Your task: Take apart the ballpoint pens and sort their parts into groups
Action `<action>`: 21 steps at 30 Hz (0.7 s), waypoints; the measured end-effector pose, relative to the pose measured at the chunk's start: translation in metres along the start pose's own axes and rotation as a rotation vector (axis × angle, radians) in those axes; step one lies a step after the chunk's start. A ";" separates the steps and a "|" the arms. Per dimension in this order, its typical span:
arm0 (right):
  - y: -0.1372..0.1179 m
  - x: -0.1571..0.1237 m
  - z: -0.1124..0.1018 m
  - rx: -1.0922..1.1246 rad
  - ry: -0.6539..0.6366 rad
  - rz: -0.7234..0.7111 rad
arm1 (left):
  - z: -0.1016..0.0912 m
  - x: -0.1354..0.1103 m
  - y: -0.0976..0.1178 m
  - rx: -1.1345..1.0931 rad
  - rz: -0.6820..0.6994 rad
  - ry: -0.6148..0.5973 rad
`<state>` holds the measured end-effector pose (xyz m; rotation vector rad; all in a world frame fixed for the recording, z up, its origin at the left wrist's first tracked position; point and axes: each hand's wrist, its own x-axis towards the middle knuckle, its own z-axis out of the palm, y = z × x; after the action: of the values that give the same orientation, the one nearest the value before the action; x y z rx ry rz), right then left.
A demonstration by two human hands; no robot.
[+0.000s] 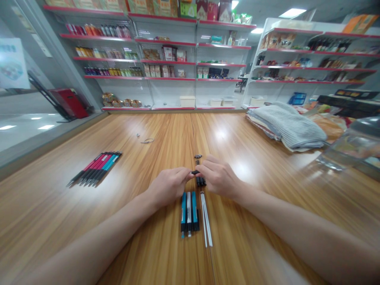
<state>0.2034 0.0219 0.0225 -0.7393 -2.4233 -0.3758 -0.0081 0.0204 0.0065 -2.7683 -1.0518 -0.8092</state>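
My left hand and my right hand meet at the middle of the table, fingertips pinched on a small black pen grip. Below the right fingers lie several more black pen grips, partly hidden. Just beyond are small metal springs and dark pen tips, too small to make out well. Nearer to me lie blue pen barrels and a white pen barrel, side by side. White ink refills rest to their right.
Several red and blue pens lie in a row at the left. A thin ring-like strip is farther back. Folded striped cloth and a clear plastic container occupy the right side. Stocked shelves stand behind the wooden table.
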 end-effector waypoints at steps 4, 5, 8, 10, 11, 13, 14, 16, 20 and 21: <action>0.001 -0.002 0.001 0.087 0.036 0.041 | -0.002 -0.002 -0.003 0.097 -0.002 0.003; 0.002 -0.003 0.002 0.102 0.042 0.070 | -0.002 -0.002 -0.004 0.120 -0.003 0.012; 0.003 -0.005 0.005 0.121 0.048 0.147 | -0.002 -0.003 -0.006 0.138 0.001 0.027; 0.003 -0.006 0.005 0.157 0.057 0.171 | -0.002 -0.003 -0.007 0.114 0.004 0.028; 0.002 -0.005 0.005 0.188 0.064 0.177 | -0.001 -0.003 -0.008 0.099 0.000 0.027; 0.001 -0.005 0.004 0.250 0.083 0.195 | 0.000 -0.004 -0.008 0.065 -0.014 0.022; 0.000 -0.004 0.004 0.272 0.088 0.210 | 0.000 -0.004 -0.008 0.051 -0.020 0.020; -0.001 -0.004 0.005 0.291 0.082 0.240 | 0.000 -0.005 -0.009 0.036 -0.023 0.017; 0.000 -0.005 0.007 0.295 0.063 0.279 | 0.001 -0.005 -0.010 0.062 -0.016 0.003; 0.000 -0.005 0.006 0.305 0.071 0.283 | 0.001 -0.004 -0.010 0.068 -0.019 0.000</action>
<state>0.2041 0.0224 0.0143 -0.8951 -2.1999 0.0777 -0.0170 0.0257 0.0022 -2.7065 -1.0867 -0.7606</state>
